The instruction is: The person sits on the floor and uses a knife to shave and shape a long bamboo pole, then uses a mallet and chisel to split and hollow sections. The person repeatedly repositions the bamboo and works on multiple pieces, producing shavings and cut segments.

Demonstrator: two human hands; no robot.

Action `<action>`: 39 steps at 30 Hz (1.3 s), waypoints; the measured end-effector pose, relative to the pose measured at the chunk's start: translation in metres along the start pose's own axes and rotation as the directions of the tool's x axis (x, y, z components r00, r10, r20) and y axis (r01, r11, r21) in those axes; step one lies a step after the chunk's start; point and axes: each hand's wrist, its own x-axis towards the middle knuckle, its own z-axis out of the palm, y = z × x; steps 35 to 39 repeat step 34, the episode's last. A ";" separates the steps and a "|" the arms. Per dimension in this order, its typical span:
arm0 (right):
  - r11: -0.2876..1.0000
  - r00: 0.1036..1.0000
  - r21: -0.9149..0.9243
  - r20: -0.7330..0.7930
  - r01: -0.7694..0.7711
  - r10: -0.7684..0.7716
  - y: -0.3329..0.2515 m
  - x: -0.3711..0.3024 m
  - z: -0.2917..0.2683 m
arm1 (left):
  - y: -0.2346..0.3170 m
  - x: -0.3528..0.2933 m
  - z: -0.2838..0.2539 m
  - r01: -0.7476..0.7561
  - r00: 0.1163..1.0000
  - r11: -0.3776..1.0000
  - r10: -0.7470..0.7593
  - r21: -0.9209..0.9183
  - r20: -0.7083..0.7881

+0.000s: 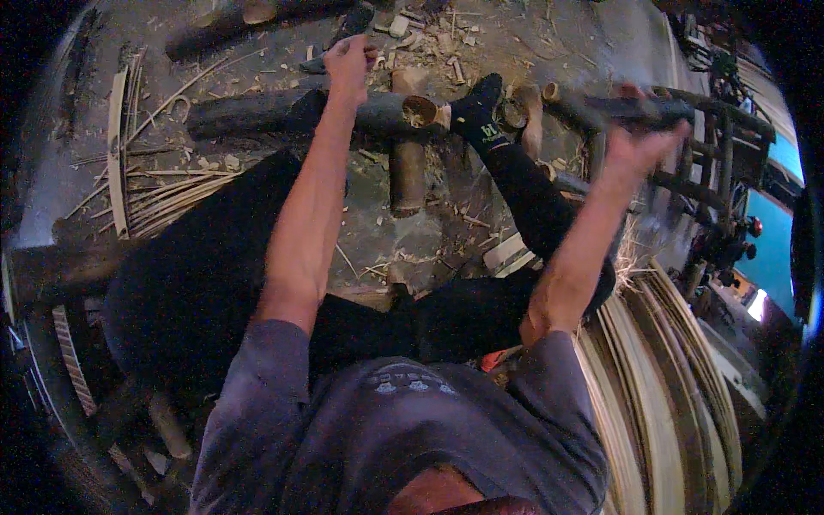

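Note:
My left hand (348, 67) is closed, raised above a log lying crosswise (378, 112). A dark narrow thing (354, 26) shows beyond its fingers; whether the hand grips it is unclear. Out to the right, my right hand (635, 150) is smeared by motion. Its fingers wrap round a dark elongated bar (644, 108), whose kind I cannot make out. My foot in a dark sock (478, 105) rests against the log's pale cut end. A shorter log piece (408, 176) lies lengthwise beneath the crosswise log.
Wood chips (446, 39) litter the floor. Thin split strips (184, 199) lie at the left, beside a flat slat (117, 154). A bundle of long pale strips (652, 369) curves along my right side. Another log (232, 26) lies at the far left, and a wooden frame (712, 163) stands at the right.

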 end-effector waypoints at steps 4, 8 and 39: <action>0.882 0.889 -0.354 0.218 -0.313 0.403 0.142 0.006 0.029 | 0.004 0.007 0.010 0.100 0.978 0.972 -0.056 -0.215 0.199; 0.361 0.667 -0.807 -0.053 -0.467 0.744 0.225 -0.029 0.069 | 0.036 -0.006 0.038 0.282 0.931 0.933 -0.210 -0.223 0.300; 0.780 0.996 -0.625 -0.085 -0.022 -0.040 0.274 -0.066 -0.014 | -0.122 0.076 0.141 -0.359 0.204 0.927 -0.036 0.109 0.978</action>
